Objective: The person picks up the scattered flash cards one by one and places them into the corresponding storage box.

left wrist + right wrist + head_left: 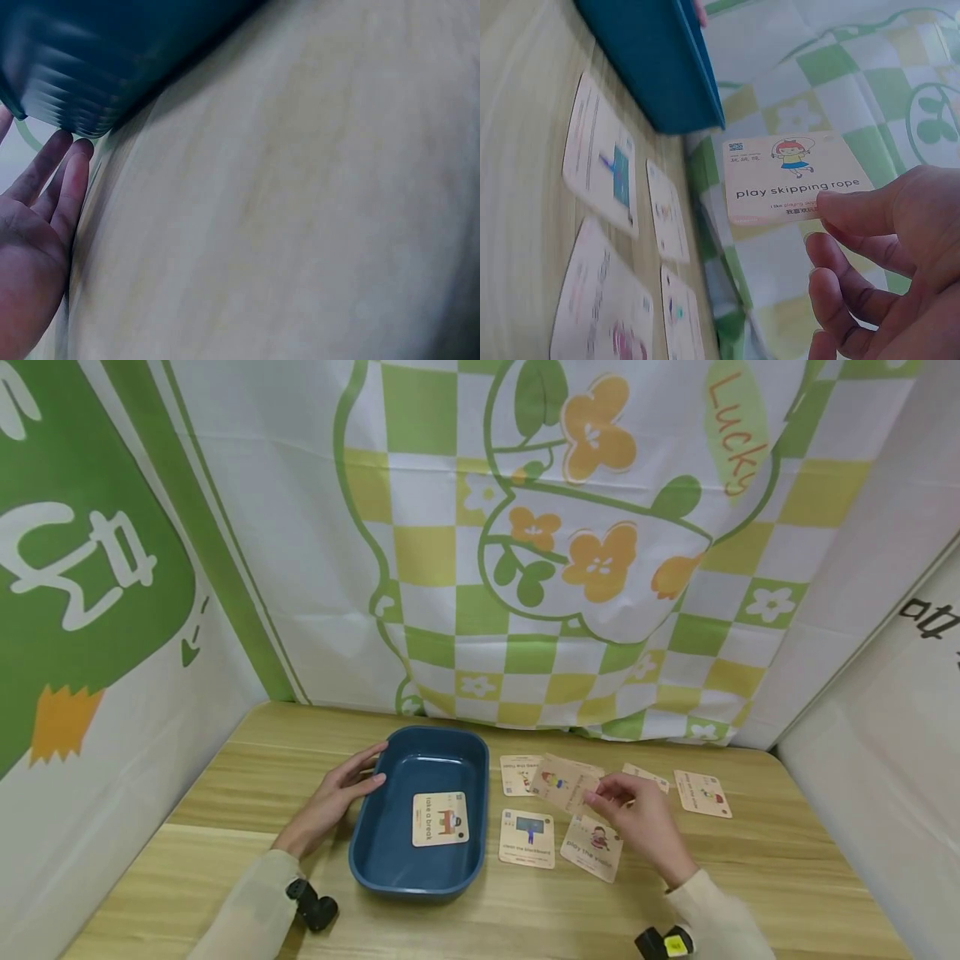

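Observation:
In the head view, my right hand [641,818] pinches a picture card [558,783] between thumb and fingers, above the other cards on the table. The right wrist view shows "play skipping rope" on this card [780,169], with a drawn figure and a rope. My left hand [333,797] touches the left rim of a dark blue tray [393,860], its fingers extended along the side. Inside the tray lies a "take a break" card [440,820]. In the left wrist view, the fingertips meet the tray's ribbed outer wall [75,75].
Right of the tray lie a "clean the blackboard" card [527,839] and a "play the..." card [591,850]. Behind them is a card [516,777] partly covered by the held one. Further right lies another card [702,793]. A patterned curtain [487,677] hangs behind the wooden table [217,827].

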### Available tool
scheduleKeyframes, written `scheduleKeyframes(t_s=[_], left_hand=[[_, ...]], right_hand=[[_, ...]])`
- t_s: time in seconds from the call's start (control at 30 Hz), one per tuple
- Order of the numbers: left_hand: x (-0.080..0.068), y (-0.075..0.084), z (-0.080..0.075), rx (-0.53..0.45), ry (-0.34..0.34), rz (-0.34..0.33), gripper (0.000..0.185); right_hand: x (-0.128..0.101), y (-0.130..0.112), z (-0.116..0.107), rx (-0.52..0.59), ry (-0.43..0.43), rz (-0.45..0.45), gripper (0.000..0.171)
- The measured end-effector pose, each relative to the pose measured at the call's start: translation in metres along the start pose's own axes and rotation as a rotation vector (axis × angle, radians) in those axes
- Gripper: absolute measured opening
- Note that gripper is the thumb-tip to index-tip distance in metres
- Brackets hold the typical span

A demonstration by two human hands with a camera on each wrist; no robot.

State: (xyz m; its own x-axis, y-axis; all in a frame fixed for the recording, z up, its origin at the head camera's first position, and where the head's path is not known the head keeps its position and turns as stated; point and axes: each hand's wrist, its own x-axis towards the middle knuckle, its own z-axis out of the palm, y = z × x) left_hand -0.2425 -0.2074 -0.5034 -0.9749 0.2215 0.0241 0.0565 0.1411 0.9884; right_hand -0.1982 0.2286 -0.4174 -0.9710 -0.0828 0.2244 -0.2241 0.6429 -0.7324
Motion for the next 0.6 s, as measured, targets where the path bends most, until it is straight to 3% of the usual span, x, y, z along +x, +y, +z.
scheduleKeyframes(t_s=[0.6], left_hand=[[0.001, -0.001, -0.001, 0.010, -0.001, 0.001, 0.060]], right_hand=[[0.008, -0.037, 0.046, 0.165, -0.058, -0.078, 0.012]])
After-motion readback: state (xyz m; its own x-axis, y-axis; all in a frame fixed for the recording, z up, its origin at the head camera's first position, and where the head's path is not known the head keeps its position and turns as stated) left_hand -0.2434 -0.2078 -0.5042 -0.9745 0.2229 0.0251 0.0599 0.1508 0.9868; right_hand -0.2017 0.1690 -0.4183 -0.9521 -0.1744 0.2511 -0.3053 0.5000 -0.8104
